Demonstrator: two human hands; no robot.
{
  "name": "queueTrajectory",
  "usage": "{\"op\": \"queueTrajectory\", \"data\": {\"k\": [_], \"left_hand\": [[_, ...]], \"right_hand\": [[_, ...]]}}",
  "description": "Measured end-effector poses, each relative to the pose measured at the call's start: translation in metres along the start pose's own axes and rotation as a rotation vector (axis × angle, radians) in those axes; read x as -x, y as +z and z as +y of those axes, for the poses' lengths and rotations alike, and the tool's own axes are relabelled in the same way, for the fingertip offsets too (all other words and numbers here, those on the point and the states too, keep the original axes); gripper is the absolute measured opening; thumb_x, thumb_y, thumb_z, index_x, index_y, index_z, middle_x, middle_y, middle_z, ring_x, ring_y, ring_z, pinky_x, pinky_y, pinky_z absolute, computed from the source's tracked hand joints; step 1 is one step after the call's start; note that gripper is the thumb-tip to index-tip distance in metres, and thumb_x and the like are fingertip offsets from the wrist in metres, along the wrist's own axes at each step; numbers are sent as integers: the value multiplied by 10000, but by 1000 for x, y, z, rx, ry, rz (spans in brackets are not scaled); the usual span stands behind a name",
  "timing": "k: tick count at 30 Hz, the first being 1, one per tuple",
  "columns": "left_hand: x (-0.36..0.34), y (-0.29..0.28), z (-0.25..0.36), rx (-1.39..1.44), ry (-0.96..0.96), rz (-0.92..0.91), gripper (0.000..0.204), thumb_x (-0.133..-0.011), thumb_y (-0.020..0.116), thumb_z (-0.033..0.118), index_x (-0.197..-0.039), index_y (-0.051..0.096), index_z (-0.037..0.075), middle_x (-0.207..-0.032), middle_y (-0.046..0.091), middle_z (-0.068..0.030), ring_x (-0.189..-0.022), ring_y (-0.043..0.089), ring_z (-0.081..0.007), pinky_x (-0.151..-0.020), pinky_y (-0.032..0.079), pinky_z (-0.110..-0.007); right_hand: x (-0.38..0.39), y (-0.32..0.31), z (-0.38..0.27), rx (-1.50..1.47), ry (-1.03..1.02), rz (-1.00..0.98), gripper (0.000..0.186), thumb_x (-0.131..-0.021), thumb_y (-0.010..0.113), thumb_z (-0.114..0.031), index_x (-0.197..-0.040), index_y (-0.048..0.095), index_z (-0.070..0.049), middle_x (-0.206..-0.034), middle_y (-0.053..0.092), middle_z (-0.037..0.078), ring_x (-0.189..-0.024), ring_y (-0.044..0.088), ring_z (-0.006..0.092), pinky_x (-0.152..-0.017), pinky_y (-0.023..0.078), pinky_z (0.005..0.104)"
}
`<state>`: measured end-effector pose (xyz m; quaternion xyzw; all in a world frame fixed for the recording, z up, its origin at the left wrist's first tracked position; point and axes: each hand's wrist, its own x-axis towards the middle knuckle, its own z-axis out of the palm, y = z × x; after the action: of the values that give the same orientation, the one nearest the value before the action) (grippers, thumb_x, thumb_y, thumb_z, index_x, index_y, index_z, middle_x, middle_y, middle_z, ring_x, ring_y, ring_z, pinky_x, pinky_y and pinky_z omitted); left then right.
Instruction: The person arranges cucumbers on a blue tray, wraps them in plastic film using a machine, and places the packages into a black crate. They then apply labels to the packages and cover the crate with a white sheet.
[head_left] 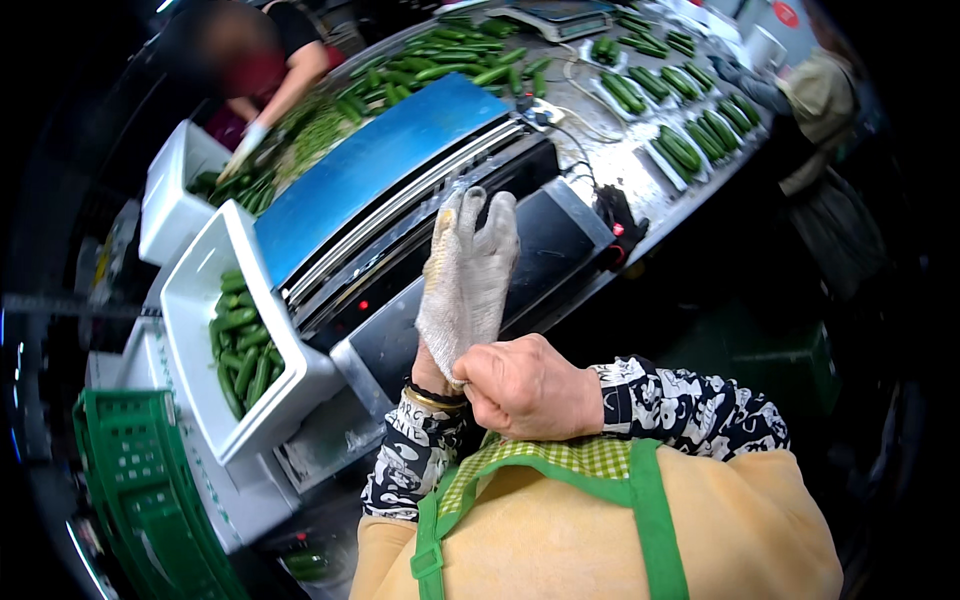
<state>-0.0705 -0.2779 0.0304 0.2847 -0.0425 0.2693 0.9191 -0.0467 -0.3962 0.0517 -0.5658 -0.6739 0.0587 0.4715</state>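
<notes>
My left hand (478,262) is stretched out over the dark front of a wrapping machine (375,170) with a flat blue top. It wears a whitish knit glove (450,325), stained yellowish along one side, with the fingers extended and nothing held in them. At that wrist, my bare right hand (530,385) is closed, its thumb and fingers pinching the glove's cuff. A gold-coloured bangle (437,400) shows just below the cuff. To the left stands a white bin (255,225) with cucumbers (240,345) inside.
Loose cucumbers (450,58) cover the far table. Trays of cucumbers (680,152) sit at the right, near a co-worker's gloved hand (728,72). Another co-worker's gloved hand (243,150) reaches toward a second white bin (170,185). A green crate (130,440) stands at left.
</notes>
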Motion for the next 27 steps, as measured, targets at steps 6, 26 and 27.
{"op": "queueTrajectory", "data": {"k": [6,26,27], "left_hand": [[-20,32,-25,243,-246,-59,633,-1025,510,288,-1552,176,176,-1494,347,-101,-1391,370,-304,-1139,332,-450],[-388,-59,-356,-1004,-398,-337,698,-830,551,258,-1465,386,21,-1463,438,-207,-1364,404,-322,-1125,303,-399],[-403,-64,-371,-1073,-442,-263,677,-808,593,204,-1425,429,-21,-1412,493,-233,-1325,461,-333,-1099,351,-383]], "right_hand": [[25,-32,1,32,104,-20,223,-730,629,44,-922,517,24,-730,549,137,-601,611,328,-509,498,393],[170,-309,289,210,962,640,253,-958,559,-92,-1168,578,48,-755,691,136,-546,651,187,-514,518,321],[189,-331,312,449,1054,590,306,-953,552,-97,-1196,542,90,-720,682,135,-545,655,195,-510,521,326]]}}
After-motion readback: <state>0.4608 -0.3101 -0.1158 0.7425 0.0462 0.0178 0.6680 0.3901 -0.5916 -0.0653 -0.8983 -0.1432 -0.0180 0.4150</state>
